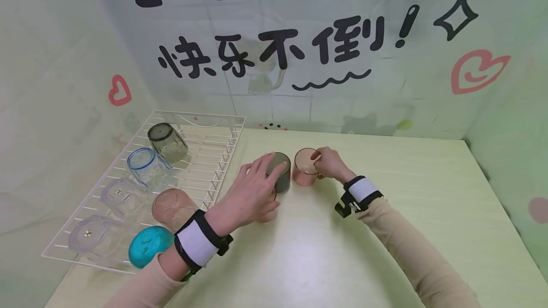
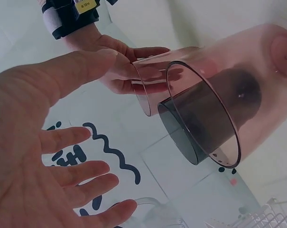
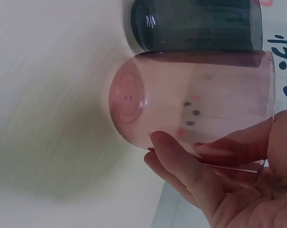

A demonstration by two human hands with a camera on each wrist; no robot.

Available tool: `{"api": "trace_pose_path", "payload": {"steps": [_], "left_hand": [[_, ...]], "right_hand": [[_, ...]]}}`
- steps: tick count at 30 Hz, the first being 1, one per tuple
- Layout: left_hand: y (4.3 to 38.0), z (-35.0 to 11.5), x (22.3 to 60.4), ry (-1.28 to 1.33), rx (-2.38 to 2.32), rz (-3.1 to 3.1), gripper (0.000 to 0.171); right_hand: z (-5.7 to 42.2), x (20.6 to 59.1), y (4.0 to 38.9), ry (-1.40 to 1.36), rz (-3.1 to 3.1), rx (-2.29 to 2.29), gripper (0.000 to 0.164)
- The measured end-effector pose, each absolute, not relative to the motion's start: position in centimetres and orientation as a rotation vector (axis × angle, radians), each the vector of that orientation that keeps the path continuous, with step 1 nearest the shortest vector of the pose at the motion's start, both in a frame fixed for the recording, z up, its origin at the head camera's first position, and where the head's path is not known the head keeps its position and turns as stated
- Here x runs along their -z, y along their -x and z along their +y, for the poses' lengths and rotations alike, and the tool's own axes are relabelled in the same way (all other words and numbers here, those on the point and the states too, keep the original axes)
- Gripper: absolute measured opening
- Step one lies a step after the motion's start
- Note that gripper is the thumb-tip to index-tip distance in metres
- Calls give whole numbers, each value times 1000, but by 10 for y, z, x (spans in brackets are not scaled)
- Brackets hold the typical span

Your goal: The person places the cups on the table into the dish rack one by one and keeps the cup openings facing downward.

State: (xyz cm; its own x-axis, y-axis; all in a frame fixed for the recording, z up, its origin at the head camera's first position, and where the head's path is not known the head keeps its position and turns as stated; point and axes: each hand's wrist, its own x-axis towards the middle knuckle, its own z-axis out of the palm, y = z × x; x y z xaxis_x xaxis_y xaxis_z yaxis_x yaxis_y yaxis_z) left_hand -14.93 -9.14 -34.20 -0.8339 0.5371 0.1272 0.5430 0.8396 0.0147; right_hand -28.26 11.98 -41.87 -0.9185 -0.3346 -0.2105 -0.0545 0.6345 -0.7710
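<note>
My right hand (image 1: pixel 333 163) holds a clear pink cup (image 1: pixel 304 176) by its side and rim; the cup stands upright on the table. Beside that cup, on its left, is a dark grey cup (image 1: pixel 282 182), which the right wrist view shows very close to it or touching. My left hand (image 1: pixel 246 196) hovers over a second pink cup (image 1: pixel 268 215), mostly hidden beneath it in the head view. Seen from the left wrist, this second pink cup (image 2: pixel 271 90) stands apart from the palm, and the left fingers (image 2: pixel 81 173) are spread and loosely extended.
A white wire rack (image 1: pixel 201 149) lies on the left of the pale table (image 1: pixel 325 251). On it rest upturned cups: smoky grey (image 1: pixel 171 144), blue-rimmed (image 1: pixel 147 168), pink (image 1: pixel 171 206), teal (image 1: pixel 150 246) and clear ones (image 1: pixel 96 239). A printed cloth wall (image 1: pixel 364 108) stands behind.
</note>
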Motion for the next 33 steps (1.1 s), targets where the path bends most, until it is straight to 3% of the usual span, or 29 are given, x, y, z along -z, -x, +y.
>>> {"api": "trace_pose_path", "payload": {"steps": [22, 33], "left_hand": [[157, -99, 348, 810, 113, -2900, 65], [164, -106, 349, 729, 325, -2972, 73]], "right_hand": [[142, 432, 264, 349, 2606, 1363, 27], [149, 410, 255, 351, 2532, 1547, 28]]}}
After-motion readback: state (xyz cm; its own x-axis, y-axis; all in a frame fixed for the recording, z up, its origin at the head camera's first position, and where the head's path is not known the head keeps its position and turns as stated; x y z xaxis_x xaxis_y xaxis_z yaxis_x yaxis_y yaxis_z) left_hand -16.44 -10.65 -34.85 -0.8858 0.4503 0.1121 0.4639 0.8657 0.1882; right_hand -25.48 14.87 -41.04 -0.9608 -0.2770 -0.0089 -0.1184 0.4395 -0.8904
